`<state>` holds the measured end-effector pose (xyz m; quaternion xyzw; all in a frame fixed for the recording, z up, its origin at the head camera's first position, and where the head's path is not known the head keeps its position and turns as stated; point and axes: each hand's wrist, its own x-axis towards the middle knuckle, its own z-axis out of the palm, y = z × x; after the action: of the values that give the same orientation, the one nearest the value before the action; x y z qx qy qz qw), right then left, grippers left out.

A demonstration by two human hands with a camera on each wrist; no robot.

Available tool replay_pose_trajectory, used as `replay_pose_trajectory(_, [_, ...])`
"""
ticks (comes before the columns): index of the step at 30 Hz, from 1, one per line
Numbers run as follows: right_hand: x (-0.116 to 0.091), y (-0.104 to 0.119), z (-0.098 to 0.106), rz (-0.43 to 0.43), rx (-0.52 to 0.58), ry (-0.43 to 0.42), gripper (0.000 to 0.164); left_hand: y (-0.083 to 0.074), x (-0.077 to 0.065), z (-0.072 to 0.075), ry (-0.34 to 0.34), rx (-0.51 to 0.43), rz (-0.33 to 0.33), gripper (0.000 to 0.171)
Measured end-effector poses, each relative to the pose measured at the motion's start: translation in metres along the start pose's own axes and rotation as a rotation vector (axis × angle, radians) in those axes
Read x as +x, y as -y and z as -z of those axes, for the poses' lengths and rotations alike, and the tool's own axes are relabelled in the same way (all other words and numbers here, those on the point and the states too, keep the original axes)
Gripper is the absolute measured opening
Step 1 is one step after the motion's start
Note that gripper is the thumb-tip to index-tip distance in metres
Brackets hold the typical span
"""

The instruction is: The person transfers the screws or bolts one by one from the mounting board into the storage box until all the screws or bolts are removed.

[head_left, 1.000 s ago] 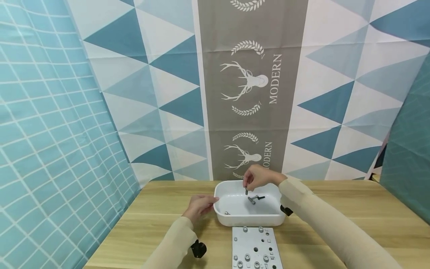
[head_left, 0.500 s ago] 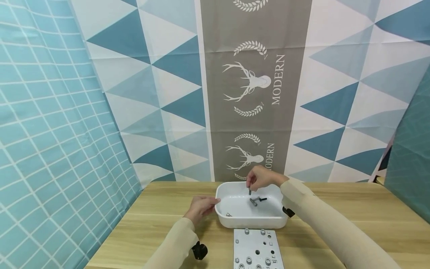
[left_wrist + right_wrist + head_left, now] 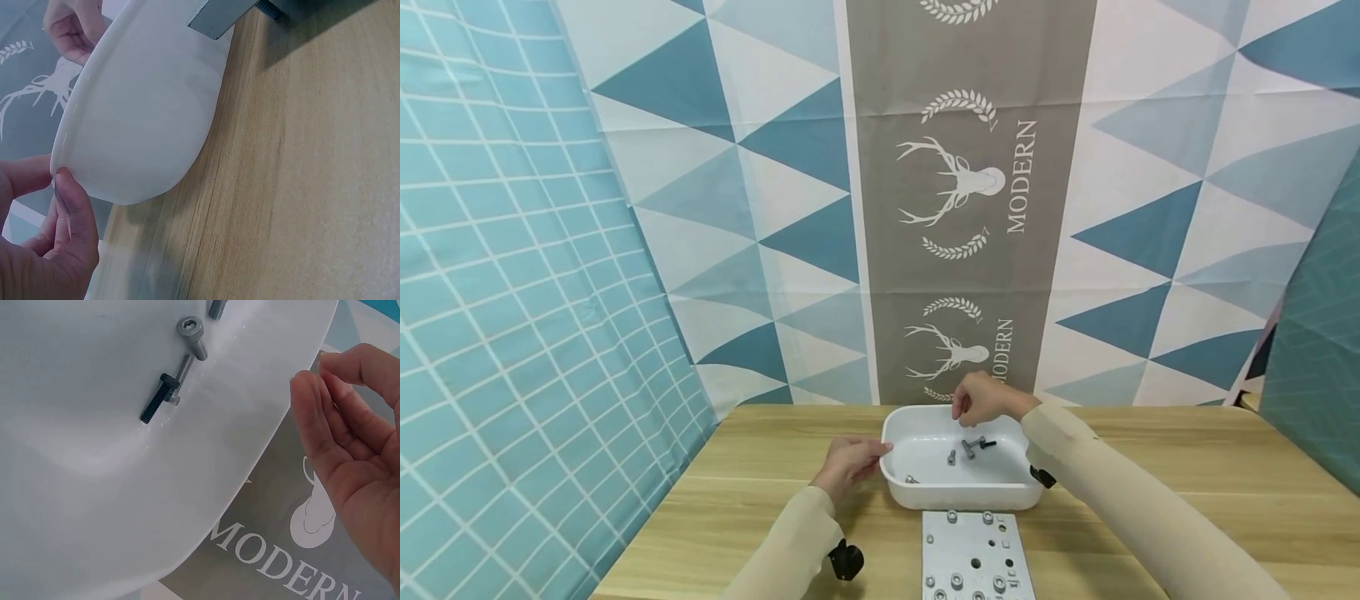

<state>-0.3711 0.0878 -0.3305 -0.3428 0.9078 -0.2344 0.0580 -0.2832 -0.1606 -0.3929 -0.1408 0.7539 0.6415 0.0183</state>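
My left hand point(image 3: 848, 460) pinches the near-left rim of a white plastic tray point(image 3: 898, 497); in the left wrist view its thumb and a finger point(image 3: 25, 175) sit on either side of the rim. Above the tray's far side is my right hand point(image 3: 981, 400), fingertips close together, with nothing seen between them in the right wrist view. On the tray floor lie a grey socket-head screw point(image 3: 190, 328), a thinner grey screw point(image 3: 184, 370) and a black screw point(image 3: 157, 400). Another grey screw point(image 3: 952, 457) lies left of these, and small metal pieces point(image 3: 912, 479) rest at the near-left corner.
A silver metal plate point(image 3: 955, 550) with holes and several screw heads sits in front of the tray on the wooden table point(image 3: 760, 483). A screw end point(image 3: 269, 9) shows below the plate's edge. Patterned cloth point(image 3: 790, 167) hangs behind the table.
My right hand has let go of a grey screw, which now lies on the tray floor. The left hand has kept its hold on the rim. The head view has shifted slightly.
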Motion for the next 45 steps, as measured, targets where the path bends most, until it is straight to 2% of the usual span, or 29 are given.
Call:
replay_pose_trajectory(10, [-0.005, -0.002, 0.001, 0.021, -0.021, 0.018, 0.006, 0.0, 0.0, 0.0, -0.003, -0.005, 0.002, 0.029])
replay_pose_trajectory(17, [-0.011, -0.002, -0.001, 0.003, -0.027, 0.034, 0.006, 0.001, 0.0, 0.0, -0.004, -0.003, 0.008, 0.027])
replay_pose_trajectory(22, [-0.015, -0.003, -0.002, 0.045, -0.038, 0.032, 0.009, -0.001, 0.0, 0.0, 0.001, -0.011, 0.015, 0.028])
replay_pose_trajectory(29, [-0.025, 0.005, -0.003, 0.078, -0.025, 0.039, 0.009, -0.005, 0.001, 0.0, -0.011, -0.022, 0.025, 0.03])
replay_pose_trajectory(45, [-0.051, 0.023, -0.01, 0.142, -0.021, 0.065, 0.006, -0.003, 0.0, -0.001, -0.008, -0.028, 0.03, 0.031])
